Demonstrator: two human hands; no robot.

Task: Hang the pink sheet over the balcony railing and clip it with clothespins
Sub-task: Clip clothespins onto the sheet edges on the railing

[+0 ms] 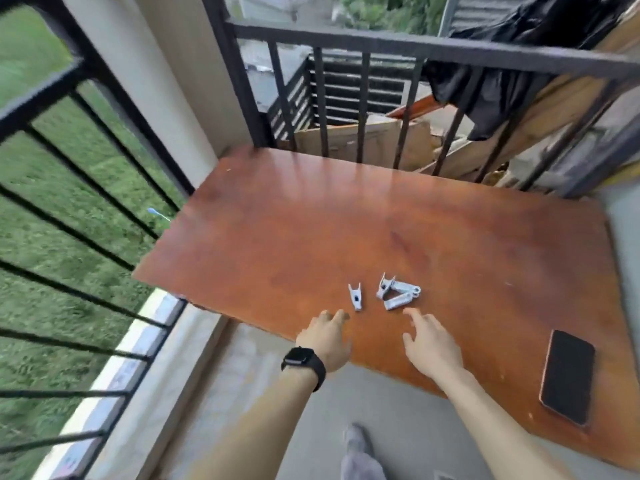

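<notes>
Several white clothespins lie on a reddish-brown wooden table [346, 220]: a single clothespin [355, 296] to the left and a small cluster of clothespins [398, 292] to its right. My left hand [327, 336], with a black watch on the wrist, hovers just below the single clothespin, fingers apart and empty. My right hand [431, 342] is just below the cluster, fingers spread, holding nothing. The black balcony railing [398, 46] runs behind the table and along the left side. No pink sheet is in view.
A black phone [568, 375] lies on the table's right near corner. A dark cloth [540, 46] hangs over the railing at the back right. Cardboard and boards are stacked beyond the railing. Grass lies below on the left. My foot [356, 441] stands on the concrete floor.
</notes>
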